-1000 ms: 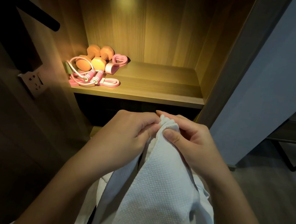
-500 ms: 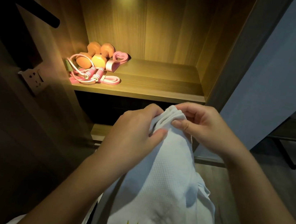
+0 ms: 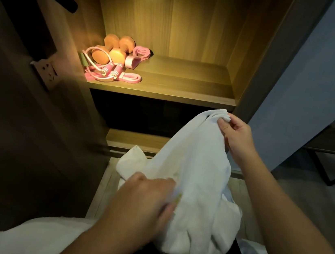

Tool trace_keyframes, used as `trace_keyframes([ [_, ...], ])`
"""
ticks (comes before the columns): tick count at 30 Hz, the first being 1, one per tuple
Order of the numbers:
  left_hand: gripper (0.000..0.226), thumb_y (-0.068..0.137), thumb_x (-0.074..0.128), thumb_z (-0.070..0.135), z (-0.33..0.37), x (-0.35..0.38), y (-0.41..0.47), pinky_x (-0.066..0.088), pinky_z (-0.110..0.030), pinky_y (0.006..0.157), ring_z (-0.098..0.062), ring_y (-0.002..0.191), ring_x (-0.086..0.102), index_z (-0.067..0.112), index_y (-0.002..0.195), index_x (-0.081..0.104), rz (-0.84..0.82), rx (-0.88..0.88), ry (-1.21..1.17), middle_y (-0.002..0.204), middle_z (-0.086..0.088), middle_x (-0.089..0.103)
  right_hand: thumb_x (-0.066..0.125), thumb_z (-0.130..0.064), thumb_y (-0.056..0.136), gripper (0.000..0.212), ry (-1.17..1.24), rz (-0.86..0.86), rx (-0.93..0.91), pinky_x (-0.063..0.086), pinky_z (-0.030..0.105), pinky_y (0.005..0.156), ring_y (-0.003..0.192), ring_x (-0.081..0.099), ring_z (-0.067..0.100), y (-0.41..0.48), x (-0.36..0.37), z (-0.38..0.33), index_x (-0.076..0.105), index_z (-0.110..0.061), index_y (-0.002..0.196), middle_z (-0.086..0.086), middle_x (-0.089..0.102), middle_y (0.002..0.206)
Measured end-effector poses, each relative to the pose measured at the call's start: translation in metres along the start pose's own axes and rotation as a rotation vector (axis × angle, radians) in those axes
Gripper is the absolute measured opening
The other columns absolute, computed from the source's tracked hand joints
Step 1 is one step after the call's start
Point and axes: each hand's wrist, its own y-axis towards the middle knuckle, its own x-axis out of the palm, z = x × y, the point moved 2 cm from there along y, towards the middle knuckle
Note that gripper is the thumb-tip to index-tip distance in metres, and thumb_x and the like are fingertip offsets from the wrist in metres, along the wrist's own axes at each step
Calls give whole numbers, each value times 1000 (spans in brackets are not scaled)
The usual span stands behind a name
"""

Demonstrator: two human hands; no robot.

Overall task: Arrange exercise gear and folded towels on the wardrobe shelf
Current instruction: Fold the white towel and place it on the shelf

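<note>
Right hand [image 3: 237,138] is pinching towel [image 3: 195,169] corner at 3 o'clock, left hand [image 3: 144,200] gripping it at 6; dumbbells [image 3: 110,52] and rope [image 3: 106,69] lying on shelf [image 3: 178,85] at 11.

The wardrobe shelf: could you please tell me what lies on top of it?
At the left end of the shelf: two orange dumbbells, a pink skipping rope and pink bands. What lies under the rope is covered.

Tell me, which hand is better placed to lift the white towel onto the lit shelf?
Right, probably. The right hand pinches the top of the white towel just below the front edge of the shelf. The left hand grips it lower down, farther away.
</note>
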Motion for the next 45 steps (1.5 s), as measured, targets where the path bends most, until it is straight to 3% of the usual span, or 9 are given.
trace_keyframes([
  [7, 33, 57, 86, 42, 16, 47, -5, 47, -19, 39, -5, 48, 55, 30, 82, 68, -159, 142, 68, 64, 12, 60, 64, -31, 92, 20, -26, 10, 70, 54, 41, 94, 102, 66, 17, 0, -2, 19, 68, -32, 112, -7, 71, 108],
  [10, 31, 88, 59, 43, 24, 54, -8, 55, -30, 71, -12, 83, 59, 25, 112, 59, -162, 131, 78, 99, 6, 62, 64, -31, 92, 18, -43, 16, 84, 54, 42, 94, 102, 66, 16, -2, -2, 25, 68, -35, 109, -7, 71, 108],
  [13, 49, 94, 19, 39, 30, 59, -21, 40, -35, 95, -15, 100, 47, 18, 123, 52, -185, 71, -114, 115, 0, 56, 65, -33, 91, 17, -55, 8, 82, 54, 41, 94, 103, 66, 15, -3, -3, 26, 68, -37, 107, -9, 71, 107],
  [18, 20, 94, 50, 14, 6, 44, -22, 31, -6, 93, 2, 107, 37, 17, 102, 68, -86, -76, -418, 119, 10, 49, 64, -34, 91, 25, -78, 14, 52, 55, 34, 87, 102, 66, 18, -1, -4, 23, 68, -32, 116, -8, 71, 108],
  [21, 17, 91, 54, 12, -10, 41, -16, 35, -18, 100, -7, 126, 36, 17, 95, 69, -130, -141, -290, 133, 5, 39, 64, -34, 91, 23, -78, 24, 40, 53, 31, 83, 102, 65, 19, -3, -5, 22, 67, -32, 114, -7, 70, 109],
  [24, 18, 97, 45, 23, -8, 40, -17, 43, -26, 91, -13, 111, 42, 20, 87, 60, -258, -235, -252, 114, 3, 41, 63, -31, 92, 21, -89, 13, 24, 54, 29, 82, 101, 65, 16, -6, -4, 19, 66, -32, 113, -8, 69, 108],
  [27, 29, 99, 39, 38, 0, 43, -26, 41, -26, 90, -12, 107, 41, 24, 109, 63, -356, -278, -272, 115, 3, 40, 63, -30, 92, 20, -104, -12, 3, 54, 27, 82, 100, 64, 13, -7, -3, 16, 66, -32, 112, -10, 68, 108],
  [34, 34, 102, 31, 36, 4, 51, -28, 35, -33, 95, -18, 104, 45, 17, 109, 59, -435, -215, -27, 112, -3, 54, 64, -29, 91, 20, -104, -28, -25, 54, 23, 79, 100, 64, 11, -11, -4, 13, 65, -32, 111, -11, 68, 107],
  [45, 19, 91, 58, 32, -55, -52, 33, 49, -38, 77, -15, 90, 57, 18, 88, 69, -95, -3, 127, 88, 5, 63, 63, -34, 91, 18, -27, 134, -118, 56, 25, 86, 103, 65, 11, 20, -24, -52, 66, -34, 109, -13, 68, 107],
])
